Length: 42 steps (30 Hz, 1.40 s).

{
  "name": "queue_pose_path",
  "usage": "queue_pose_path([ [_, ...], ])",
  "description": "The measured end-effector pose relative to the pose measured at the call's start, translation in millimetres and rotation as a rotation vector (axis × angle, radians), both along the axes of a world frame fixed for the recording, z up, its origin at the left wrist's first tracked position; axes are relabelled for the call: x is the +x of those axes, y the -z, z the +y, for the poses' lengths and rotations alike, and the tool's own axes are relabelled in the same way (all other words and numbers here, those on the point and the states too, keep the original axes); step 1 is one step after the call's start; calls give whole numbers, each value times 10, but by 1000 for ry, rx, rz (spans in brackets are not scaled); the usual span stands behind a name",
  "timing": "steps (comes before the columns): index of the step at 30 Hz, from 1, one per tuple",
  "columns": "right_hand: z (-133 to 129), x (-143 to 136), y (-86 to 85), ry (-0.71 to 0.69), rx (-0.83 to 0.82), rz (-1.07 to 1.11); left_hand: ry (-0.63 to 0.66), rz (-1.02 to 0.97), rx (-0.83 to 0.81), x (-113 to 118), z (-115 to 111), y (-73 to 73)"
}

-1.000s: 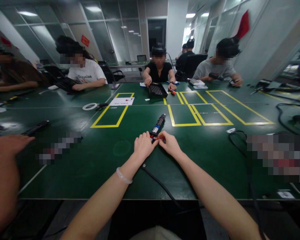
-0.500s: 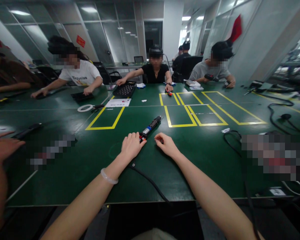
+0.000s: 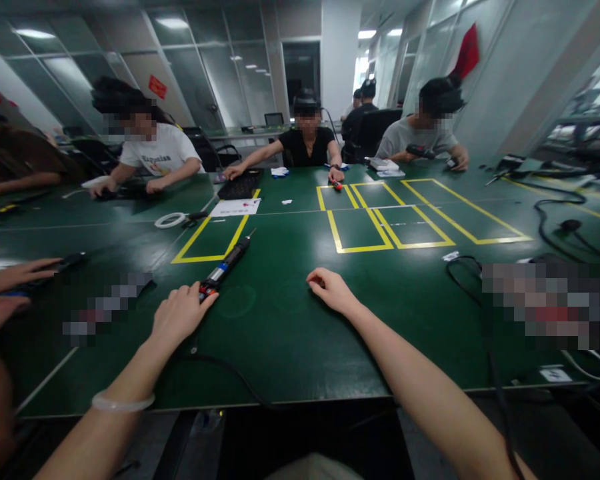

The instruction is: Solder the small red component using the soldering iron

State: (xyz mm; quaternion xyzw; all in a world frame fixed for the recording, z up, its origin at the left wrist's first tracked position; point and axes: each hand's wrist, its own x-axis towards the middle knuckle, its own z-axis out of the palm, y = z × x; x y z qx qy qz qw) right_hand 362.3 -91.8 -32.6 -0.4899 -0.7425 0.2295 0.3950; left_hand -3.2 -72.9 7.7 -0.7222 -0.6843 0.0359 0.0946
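My left hand [image 3: 183, 312] is wrapped over the rear part of a black electric screwdriver [image 3: 225, 265] with a blue band and red-orange parts. Its thin tip points up and to the right, away from me. A black cord [image 3: 230, 369] runs from near the hand toward the front edge. My right hand [image 3: 329, 288] rests on the green table [image 3: 280, 340] with its fingers curled together; whether anything is between them is hidden.
Yellow tape outlines [image 3: 365, 250] mark the table's middle. A black tray [image 3: 240, 185] and white paper [image 3: 235, 207] lie farther back. Another person's hands [image 3: 20, 277] are at the left edge. Cables [image 3: 563, 200] lie at right. Several people sit around.
My left hand has moved left with the screwdriver, and its cord has shifted left too. My right hand has stayed nearly in place. The person at the back left has moved their hands.
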Motion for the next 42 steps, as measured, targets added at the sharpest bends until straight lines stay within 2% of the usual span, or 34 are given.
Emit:
queue_pose_path([
  [3,5,0,11,-3,1,2,-57,24,4,-276,-14,-8],
  [6,7,0,13,-5,-1,-4,-119,72,19,-406,-68,-51],
  [8,5,0,5,-4,-6,-8,-120,106,108,-399,-124,-92],
  [12,-4,4,-14,-6,-14,-8,-7,116,325,-274,-201,-148],
  [14,-7,6,-19,-7,-16,-13,14,84,304,-230,-192,-152],
  [18,-9,7,-19,-12,-13,-27,-31,44,231,-255,-119,-162],
  [23,-11,-4,-30,-12,-15,-29,-66,-9,258,-236,-59,-257],
  [25,-12,-10,-35,-9,-14,-35,-77,-190,260,-90,-37,-294],
  [27,-12,-15,-39,-8,-13,-39,-20,-481,194,159,-11,-316],
  [30,-12,-14,-40,-14,-16,-23,222,-853,9,680,31,-336],
  [33,-1,0,-28,-29,-35,34,405,-980,-135,1245,64,-329],
  [36,33,17,12,-56,-104,165,513,-1089,-216,1695,93,-241],
  [39,80,20,65,-97,-186,355,538,-1197,-220,1940,110,-61],
  [42,108,9,86,-140,-237,468,536,-1281,-295,2004,105,112],
])
